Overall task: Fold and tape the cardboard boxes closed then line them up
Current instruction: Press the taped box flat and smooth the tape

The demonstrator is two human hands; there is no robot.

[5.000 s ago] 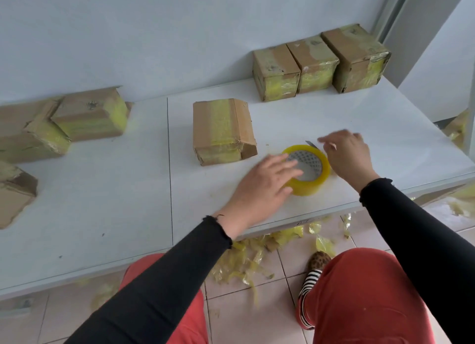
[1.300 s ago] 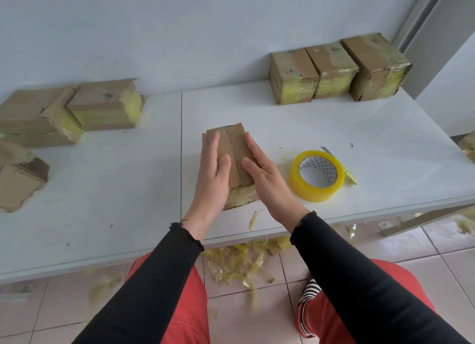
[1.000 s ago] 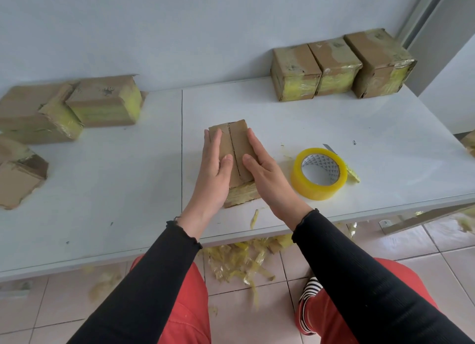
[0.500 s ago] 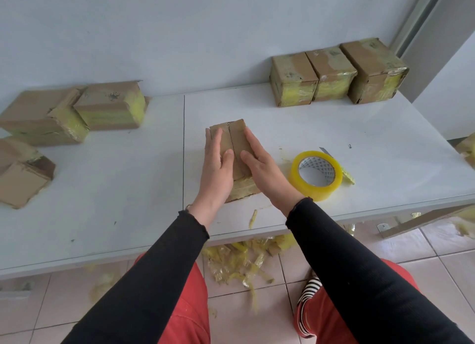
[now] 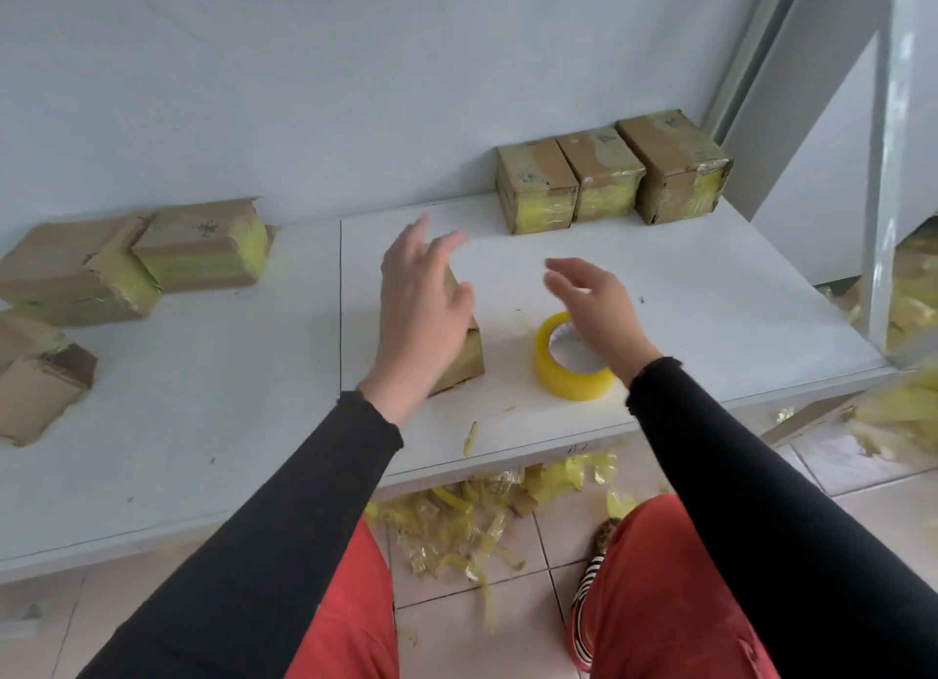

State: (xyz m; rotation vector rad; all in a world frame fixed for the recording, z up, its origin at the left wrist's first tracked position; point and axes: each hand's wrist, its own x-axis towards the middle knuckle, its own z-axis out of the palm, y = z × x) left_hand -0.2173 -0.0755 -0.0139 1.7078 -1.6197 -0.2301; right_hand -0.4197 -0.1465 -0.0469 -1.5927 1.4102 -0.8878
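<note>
Left hand (image 5: pixel 424 318): fingers spread and loose, palm above the box, gripping nothing; cannot tell whether the palm touches the cardboard.
Right hand (image 5: pixel 594 305): open, fingers relaxed and a little curled, held above the tape roll, holding nothing.
Box in hand (image 5: pixel 464 356): mostly hidden under the left hand; only its near right corner showing, at about 9 o'clock from the tape roll, close beside it.
Tape roll (image 5: pixel 571 361): yellow, lying flat near the front edge of the table (image 5: pixel 710 297), directly under the right wrist.
Taped row (image 5: pixel 609 178): three closed boxes side by side against the wall, at about 1 o'clock from the box in hand, well apart.
Untaped stock (image 5: pixel 137 259): loose boxes piled at 9 to 10 o'clock, far left.
Doing it well: likely best to press the flaps flat with the left palm, seam closed, then fetch the roll with the right and lay tape straight along the seam.
Risk: flaps springing open if the left palm lifts early.
</note>
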